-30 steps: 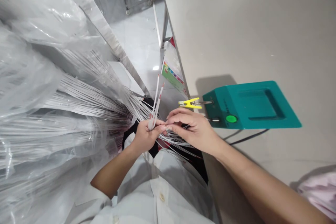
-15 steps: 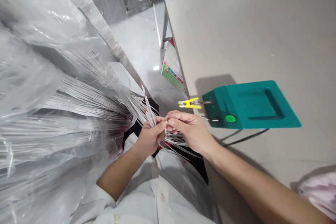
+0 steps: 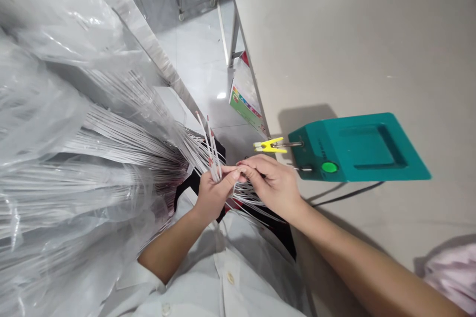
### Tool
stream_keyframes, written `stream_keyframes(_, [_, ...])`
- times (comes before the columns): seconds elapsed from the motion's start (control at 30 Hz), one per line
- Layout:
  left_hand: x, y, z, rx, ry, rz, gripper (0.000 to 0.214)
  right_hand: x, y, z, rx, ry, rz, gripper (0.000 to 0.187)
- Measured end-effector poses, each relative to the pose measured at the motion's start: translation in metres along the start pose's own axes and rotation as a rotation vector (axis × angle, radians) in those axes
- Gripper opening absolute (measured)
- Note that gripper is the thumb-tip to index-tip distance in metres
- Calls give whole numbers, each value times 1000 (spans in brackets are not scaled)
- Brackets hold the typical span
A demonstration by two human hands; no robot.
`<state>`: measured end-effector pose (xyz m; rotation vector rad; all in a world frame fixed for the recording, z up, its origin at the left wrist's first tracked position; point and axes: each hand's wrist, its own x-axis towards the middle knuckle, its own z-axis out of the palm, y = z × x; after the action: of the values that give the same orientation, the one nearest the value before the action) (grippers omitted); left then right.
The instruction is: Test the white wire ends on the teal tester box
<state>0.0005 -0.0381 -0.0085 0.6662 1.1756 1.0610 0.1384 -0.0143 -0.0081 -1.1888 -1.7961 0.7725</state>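
Note:
Several thin white wires (image 3: 211, 146) with reddish ends stick up out of my left hand (image 3: 215, 190), whose fingers are closed round them. My right hand (image 3: 268, 178) meets it over my lap, thumb and fingertips pinched against the left thumb. What lies in that pinch is hidden by the fingers; a wire loops down just below it. More white wires (image 3: 255, 195) lie across my lap under both hands. To the right of my right hand, a teal device (image 3: 357, 148) with a green button stands on the table, a yellow clip (image 3: 270, 145) on its metal rod.
Large bundles of white wires (image 3: 122, 133) in clear plastic bags (image 3: 40, 89) fill the left side. The pale table (image 3: 334, 34) takes up the right, with a black cable (image 3: 349, 194) and pink cloth (image 3: 451, 277). A printed box (image 3: 245, 99) and a wheeled rack (image 3: 193, 5) stand beyond.
The wire ends in my left hand have become more upright and fanned apart. Both hands have shifted slightly, their fingertips still together.

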Motion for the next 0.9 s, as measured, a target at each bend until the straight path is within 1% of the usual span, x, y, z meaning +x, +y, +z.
stream_keyframes(0.13, [-3,1,-3,195,-4,101,14,4,0,-8,-464,-68,-321,19])
stream_keyframes(0.2, [-4,1,-2,240,4,119,12,5,-3,-10,-584,-95,-421,20])
stream_keyframes(0.27, [-5,1,0,253,16,134,11,6,-5,-12,-626,-99,-461,20])
stream_keyframes(0.37, [-3,4,1,251,68,147,12,5,-6,-13,-630,-142,-442,20])
stream_keyframes(0.43, [-2,8,-1,238,137,142,14,4,-5,-13,-587,-197,-384,19])
stream_keyframes(0.47, [-1,10,-2,231,158,136,15,4,-5,-14,-537,-202,-333,19])
stream_keyframes(0.53, [0,14,-6,220,145,120,18,3,-4,-13,-386,-143,-194,18])
stream_keyframes(0.6, [0,15,-9,212,87,101,20,4,-4,-12,-223,-63,-76,16])
stream_keyframes(0.63, [-1,14,-10,209,60,99,20,5,-4,-11,-156,-46,-41,15])
stream_keyframes(0.7, [-1,12,-11,214,2,112,18,5,-4,-10,-56,-73,-35,15])
stream_keyframes(0.77, [-2,9,-12,244,-57,141,16,5,-4,-10,-16,-131,-68,14])
stream_keyframes(0.83, [-1,9,-12,280,-109,151,17,5,-4,-11,-84,-162,-142,19])
stream_keyframes(0.9, [-1,9,-12,326,-133,146,17,5,-5,-13,-274,-170,-242,22])
